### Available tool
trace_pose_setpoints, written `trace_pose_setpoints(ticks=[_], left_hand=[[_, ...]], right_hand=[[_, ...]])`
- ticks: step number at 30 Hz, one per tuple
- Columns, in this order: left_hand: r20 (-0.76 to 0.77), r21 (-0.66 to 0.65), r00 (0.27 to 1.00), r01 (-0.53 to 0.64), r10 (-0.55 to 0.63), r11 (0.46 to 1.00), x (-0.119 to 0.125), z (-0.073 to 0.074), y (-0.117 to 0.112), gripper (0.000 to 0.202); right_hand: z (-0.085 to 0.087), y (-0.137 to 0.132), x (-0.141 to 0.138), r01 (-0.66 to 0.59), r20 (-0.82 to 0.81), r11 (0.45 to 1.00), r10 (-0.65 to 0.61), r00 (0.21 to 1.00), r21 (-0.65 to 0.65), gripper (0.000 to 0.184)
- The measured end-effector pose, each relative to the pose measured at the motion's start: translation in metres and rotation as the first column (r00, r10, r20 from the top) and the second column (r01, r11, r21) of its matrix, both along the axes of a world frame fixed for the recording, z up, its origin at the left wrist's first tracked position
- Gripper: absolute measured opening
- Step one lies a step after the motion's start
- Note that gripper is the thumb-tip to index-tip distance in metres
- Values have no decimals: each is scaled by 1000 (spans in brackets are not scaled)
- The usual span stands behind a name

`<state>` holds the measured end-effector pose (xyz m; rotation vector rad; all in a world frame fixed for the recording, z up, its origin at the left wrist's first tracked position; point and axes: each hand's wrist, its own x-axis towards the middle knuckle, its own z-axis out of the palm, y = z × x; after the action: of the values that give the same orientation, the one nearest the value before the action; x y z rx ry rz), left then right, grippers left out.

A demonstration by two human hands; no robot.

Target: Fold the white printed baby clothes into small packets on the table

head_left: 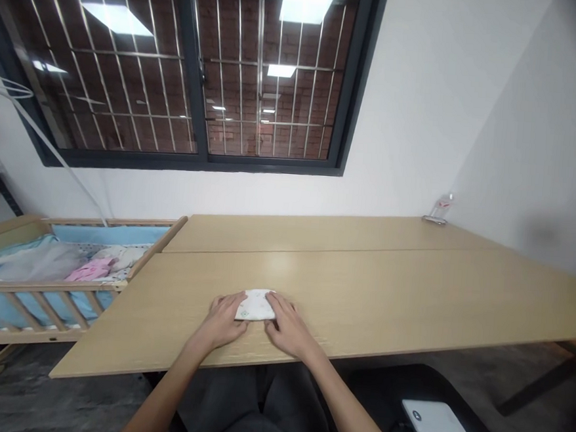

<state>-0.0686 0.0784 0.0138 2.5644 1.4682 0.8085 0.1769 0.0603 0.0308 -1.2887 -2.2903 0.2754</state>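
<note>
the left hand (224, 321) and right hand (287, 326) lie flat and loosely spread on either end of a small folded white cloth (256, 304) with a faint print, fingers resting on its edges rather than gripping it. the cloth sits on the near part of a long light wooden table (386, 295), close to the front edge, between the two hands. a seam runs along the tabletop, and a small clear object (439, 211) stands at its far right corner by the white wall (423, 120). a dark-framed barred window (204, 72) faces brick and reflects ceiling lights. left of the table stands a wooden crib (46, 286) holding blue bedding and a pink garment (91, 269). lower right, a white flat device (434, 418) lies on a black seat (379, 393).
</note>
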Motion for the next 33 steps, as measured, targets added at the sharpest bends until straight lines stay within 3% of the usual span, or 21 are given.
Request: trace_pose_setpoints(ticks=[5,10,15,19,23,27,33], left_hand=[[86,9,996,-14,13,1000,4,7,10,40],[235,10,967,-108,103,994,11,18,20,25],[418,-101,885,-180,206,978,14,30,31,23],[495,-250,805,-229,327,941,15,30,38,37],[416,-372,791,-302,448,878,18,25,39,44],[238,-418,827,-386,510,822,27,22,36,46],[45,-403,863,-446,504,799,39,24,29,40]], right_hand=[[-10,17,2,18,-119,999,-13,993,41,59],[-13,47,0,69,-267,994,-42,963,90,46],[10,86,-5,-31,-557,998,-1,831,-48,36],[35,118,-9,-130,-696,972,-46,717,-197,53],[41,145,-14,-93,-631,922,-180,755,-375,61],[20,166,-22,-22,-579,895,-270,769,-446,57],[-8,177,-33,-3,-568,912,-253,783,-410,52]])
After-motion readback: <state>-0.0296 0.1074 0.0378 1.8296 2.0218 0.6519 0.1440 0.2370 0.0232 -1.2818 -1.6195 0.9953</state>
